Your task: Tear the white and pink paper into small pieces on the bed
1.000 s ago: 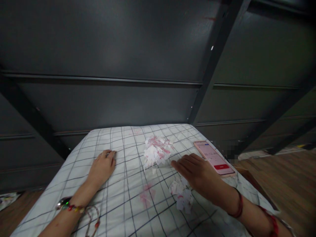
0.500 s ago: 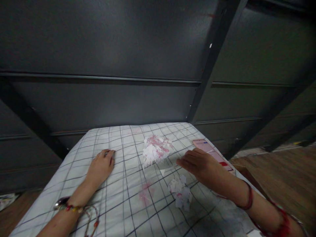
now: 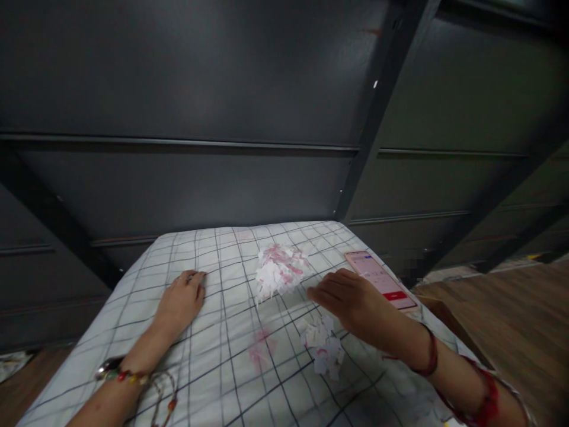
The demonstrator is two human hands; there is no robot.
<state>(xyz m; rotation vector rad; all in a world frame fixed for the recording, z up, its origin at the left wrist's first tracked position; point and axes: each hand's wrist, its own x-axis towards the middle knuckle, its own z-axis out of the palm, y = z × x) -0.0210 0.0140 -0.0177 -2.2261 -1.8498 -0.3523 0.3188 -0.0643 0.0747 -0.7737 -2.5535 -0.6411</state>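
A checked white cloth (image 3: 222, 332) covers the surface before me. On it lies a larger heap of torn white and pink-marked paper scraps (image 3: 281, 270), with a smaller heap of paper scraps (image 3: 326, 350) nearer me on the right. My left hand (image 3: 182, 299) rests on the cloth left of both heaps, fingers loosely laid out and holding nothing; one finger wears a ring. My right hand (image 3: 344, 296) hovers between the heaps, fingertips pressed together and pointing left towards the larger one. Anything between those fingertips is hidden.
A phone (image 3: 386, 281) with a lit screen lies beside my right hand, near the cloth's right edge. Dark metal panels (image 3: 200, 184) stand behind the far edge. Part of a cardboard box (image 3: 448, 320) shows below on the right, over a wooden floor (image 3: 520, 314).
My right hand has shifted slightly left. A pale scrap seen near its fingertips, in front of the larger heap, no longer shows there. My left hand stays in place.
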